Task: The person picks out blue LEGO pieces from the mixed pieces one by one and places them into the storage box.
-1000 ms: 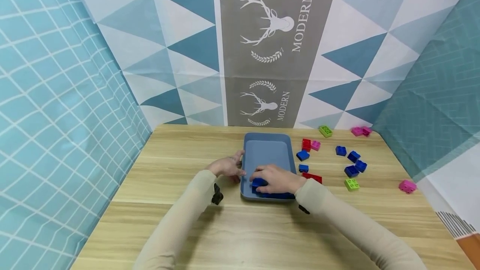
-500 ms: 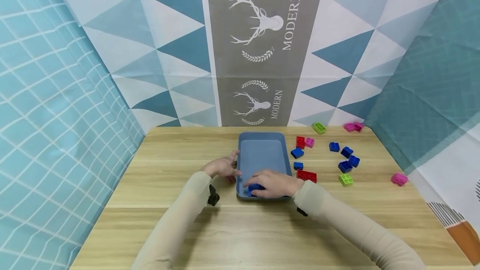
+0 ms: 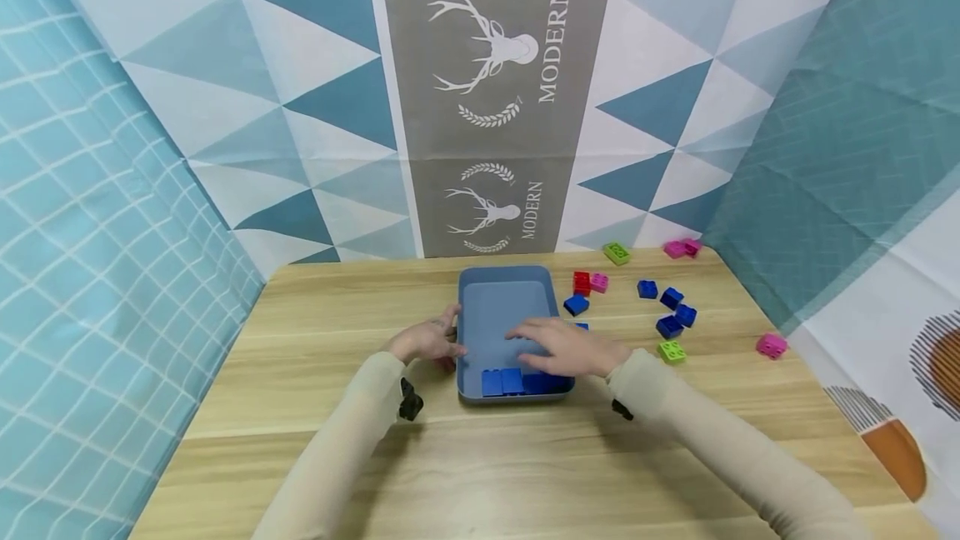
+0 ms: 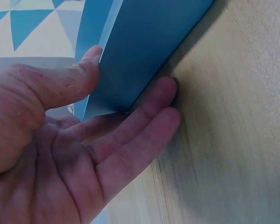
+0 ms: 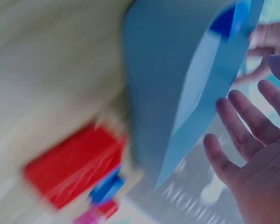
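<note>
A blue-grey tray [image 3: 504, 307] lies on the wooden table. Along its near end sits a row of blue toy bricks [image 3: 512, 382], partly covered by my right hand. At the tray's left side is my left hand [image 3: 426, 342]; in the left wrist view its thumb [image 4: 74, 81] touches the rim, while the extended fingers lie low along the outer wall. My right hand [image 3: 570, 346] hovers over the tray's right side, holding nothing, its fingers spread in the right wrist view.
Right of the tray lie a red brick [image 5: 77, 163], a blue brick [image 3: 576, 305], another red brick [image 3: 582, 282] and a pink brick [image 3: 599, 282]. Farther right are several blue bricks [image 3: 670, 326], green bricks [image 3: 672, 352] and pink bricks [image 3: 771, 346]. Patterned cloth walls enclose the table.
My right hand has let go of a blue brick at the tray's near end and risen rightward, uncovering the row. The left hand stays at the tray's side. The head view has shifted.
</note>
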Demonstrator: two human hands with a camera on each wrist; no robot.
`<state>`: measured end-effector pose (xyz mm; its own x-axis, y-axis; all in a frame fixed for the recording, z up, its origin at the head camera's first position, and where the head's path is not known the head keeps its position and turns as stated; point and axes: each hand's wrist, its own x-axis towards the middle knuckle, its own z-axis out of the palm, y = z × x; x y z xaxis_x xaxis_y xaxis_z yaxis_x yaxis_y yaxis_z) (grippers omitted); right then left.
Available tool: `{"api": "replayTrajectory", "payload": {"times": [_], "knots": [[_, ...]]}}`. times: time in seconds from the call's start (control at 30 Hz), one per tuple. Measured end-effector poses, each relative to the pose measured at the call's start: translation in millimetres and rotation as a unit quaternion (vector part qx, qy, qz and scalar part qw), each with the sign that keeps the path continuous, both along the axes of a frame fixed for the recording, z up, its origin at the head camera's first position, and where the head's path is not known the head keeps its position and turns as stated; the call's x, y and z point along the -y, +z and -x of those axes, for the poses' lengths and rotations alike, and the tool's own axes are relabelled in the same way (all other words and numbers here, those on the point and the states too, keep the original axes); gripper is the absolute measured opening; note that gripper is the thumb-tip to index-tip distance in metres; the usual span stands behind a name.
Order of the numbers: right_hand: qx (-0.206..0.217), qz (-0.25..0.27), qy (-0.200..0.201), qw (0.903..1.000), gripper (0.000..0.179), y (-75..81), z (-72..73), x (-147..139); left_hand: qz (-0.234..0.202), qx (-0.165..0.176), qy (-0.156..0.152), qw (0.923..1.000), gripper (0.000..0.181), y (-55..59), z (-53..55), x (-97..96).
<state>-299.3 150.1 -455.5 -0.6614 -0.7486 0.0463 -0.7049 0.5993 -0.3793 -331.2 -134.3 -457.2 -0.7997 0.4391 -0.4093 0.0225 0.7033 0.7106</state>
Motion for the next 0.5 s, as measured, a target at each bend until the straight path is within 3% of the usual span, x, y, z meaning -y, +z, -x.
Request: {"api": "replayTrajectory", "payload": {"times": [0.1, 0.27, 0.5], "knots": [[-0.035, 0.003, -0.033, 0.9988, 0.037, 2.7, 7.7, -28.2, 0.003, -0.003, 0.003, 1.0, 0.091, 0.3, -1.1, 1.2], [-0.045, -0.023, -0.124, 0.991, 0.037, 3.6, 23.2, -85.5, 0.02, -0.017, -0.008, 0.9996, 0.091, 1.4, -1.0, 1.9], [-0.089, -0.066, -0.254, 0.9608, 0.049, -6.6, 48.9, -158.5, 0.049, -0.047, -0.026, 0.9973, 0.092, 2.9, 0.3, -1.8]]}}
